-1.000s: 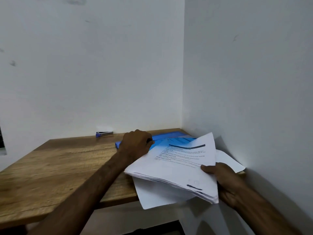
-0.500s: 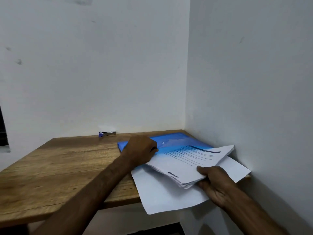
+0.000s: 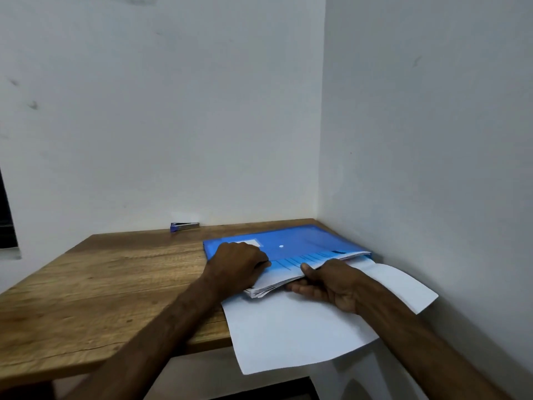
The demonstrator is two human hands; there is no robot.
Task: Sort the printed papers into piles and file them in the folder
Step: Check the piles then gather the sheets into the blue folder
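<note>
A translucent blue folder [image 3: 300, 241] lies flat on the wooden table [image 3: 109, 287] in the corner by the walls. A stack of printed papers [image 3: 291, 268] sits partly inside it, text showing through the blue flap. My left hand [image 3: 239, 262] grips the folder's near flap edge, fingers curled. My right hand [image 3: 328, 284] grips the stack's near edge, thumb on top and fingers beneath. Two blank white sheets [image 3: 291, 333] lie under the stack and hang over the table's front edge.
A small blue stapler [image 3: 184, 226] lies at the back of the table against the wall. White walls close off the back and right sides. A dark window edge [image 3: 7, 217] shows at far left.
The stack has been lowered from a raised tilt and slid forward into the folder. My right hand moved with it toward the folder; my left hand stayed on the flap.
</note>
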